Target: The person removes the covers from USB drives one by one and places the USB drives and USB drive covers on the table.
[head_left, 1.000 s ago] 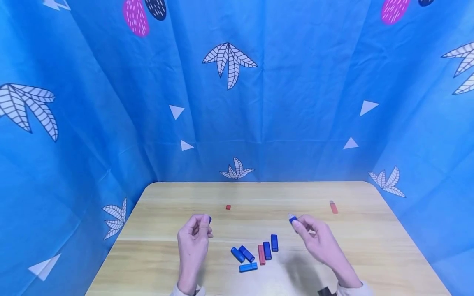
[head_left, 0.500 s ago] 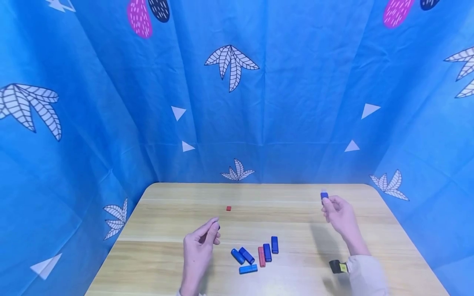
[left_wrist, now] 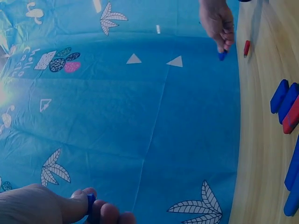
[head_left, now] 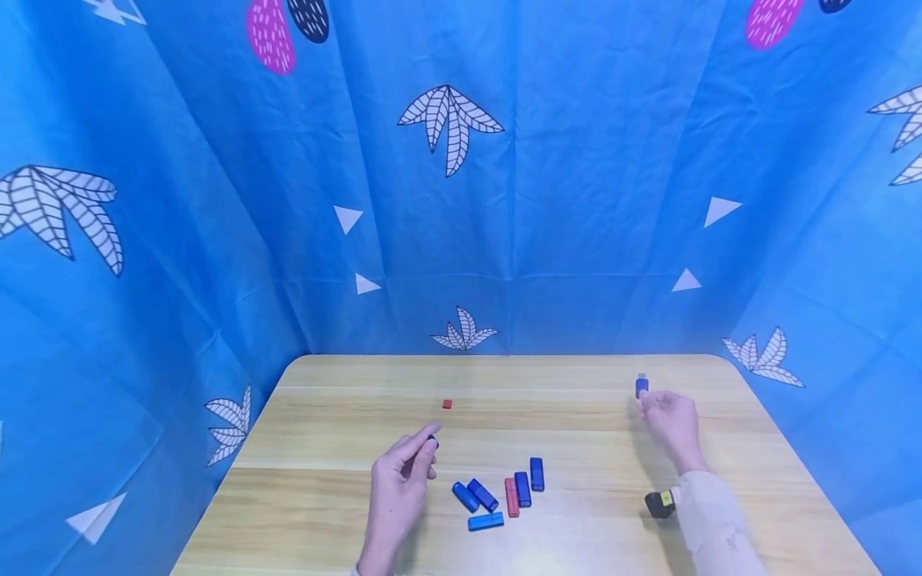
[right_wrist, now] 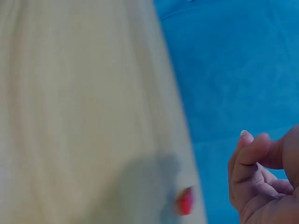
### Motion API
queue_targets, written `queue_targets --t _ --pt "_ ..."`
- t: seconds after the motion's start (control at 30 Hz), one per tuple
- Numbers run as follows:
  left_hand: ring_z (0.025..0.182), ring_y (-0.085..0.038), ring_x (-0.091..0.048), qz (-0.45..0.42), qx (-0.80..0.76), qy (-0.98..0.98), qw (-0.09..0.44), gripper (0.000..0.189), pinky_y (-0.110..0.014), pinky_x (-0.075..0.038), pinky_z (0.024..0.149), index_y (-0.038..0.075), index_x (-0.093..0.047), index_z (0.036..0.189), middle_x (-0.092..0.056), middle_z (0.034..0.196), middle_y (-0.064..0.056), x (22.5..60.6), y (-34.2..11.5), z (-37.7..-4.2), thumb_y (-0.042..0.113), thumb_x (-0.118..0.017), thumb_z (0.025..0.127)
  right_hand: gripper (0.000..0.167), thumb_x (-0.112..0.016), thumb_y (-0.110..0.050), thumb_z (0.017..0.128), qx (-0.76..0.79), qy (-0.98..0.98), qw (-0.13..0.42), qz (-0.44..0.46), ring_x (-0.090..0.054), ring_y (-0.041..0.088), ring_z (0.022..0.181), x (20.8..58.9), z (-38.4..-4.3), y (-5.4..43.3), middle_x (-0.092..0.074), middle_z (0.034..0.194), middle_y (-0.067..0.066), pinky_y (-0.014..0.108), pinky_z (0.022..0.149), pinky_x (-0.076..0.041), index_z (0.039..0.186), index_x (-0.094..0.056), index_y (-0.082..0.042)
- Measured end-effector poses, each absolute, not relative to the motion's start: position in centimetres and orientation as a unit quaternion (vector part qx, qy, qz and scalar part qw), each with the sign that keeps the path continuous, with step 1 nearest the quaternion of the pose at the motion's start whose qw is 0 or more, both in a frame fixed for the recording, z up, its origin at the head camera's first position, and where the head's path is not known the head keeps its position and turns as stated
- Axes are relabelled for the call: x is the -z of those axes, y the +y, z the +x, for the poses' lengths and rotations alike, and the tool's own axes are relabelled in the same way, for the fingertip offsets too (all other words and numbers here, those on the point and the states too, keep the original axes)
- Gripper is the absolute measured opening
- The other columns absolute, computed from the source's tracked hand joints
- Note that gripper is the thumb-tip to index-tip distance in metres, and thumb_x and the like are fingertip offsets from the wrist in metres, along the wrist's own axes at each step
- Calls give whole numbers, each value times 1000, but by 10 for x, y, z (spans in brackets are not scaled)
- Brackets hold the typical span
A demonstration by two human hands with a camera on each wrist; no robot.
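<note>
In the head view, the blue USB stick (head_left: 642, 386) sits at the right hand's (head_left: 671, 418) fingertips, pinched, plug pointing away. The left hand (head_left: 399, 484), well apart, pinches a small dark-blue cap (head_left: 433, 441). Between the hands lie five blue sticks (head_left: 523, 489) and a red stick (head_left: 512, 498).

The left wrist view shows thumb and fingers curled round the cap.

In the right wrist view, the right hand's fingers curl toward the thumb, its stick hidden.

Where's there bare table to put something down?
Free table: left of the left hand; at the back, between the small red piece and the right hand; and between the blue sticks and the black wrist piece. Crowded: front centre, where those five and a red stick lie close.
</note>
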State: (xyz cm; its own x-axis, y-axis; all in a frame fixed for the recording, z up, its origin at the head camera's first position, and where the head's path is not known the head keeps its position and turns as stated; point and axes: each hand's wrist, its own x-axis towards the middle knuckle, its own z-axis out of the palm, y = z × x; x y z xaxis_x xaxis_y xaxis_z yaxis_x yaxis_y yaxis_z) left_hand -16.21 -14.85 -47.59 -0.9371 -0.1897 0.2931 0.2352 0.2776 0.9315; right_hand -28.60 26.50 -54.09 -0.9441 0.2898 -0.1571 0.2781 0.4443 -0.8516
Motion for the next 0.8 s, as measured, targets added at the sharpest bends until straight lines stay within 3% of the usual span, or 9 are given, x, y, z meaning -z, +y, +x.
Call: queue_targets --t 0.27,0.8 --pt "59 -8 -63 -5 611 -780 135 23 -24 -58 61 16 -76 117 -69 79 -4 474 -146 -160 17 -71 95 34 -58 -22 102 -527 -829 -17 -188 -66 12 69 572 -290 269 -76 92 14 28 59 -55 114 -65 9" --pt "57 -13 -64 6 611 -777 149 17 -23 -56 58 20 -78 106 -69 72 -2 475 -140 -161 18 -78 89 33 -65 -27 98 -468 -859 -31 -207 -67 15 61 578 -289 282 -74 70 3 30 55 -50 101 -72 5"
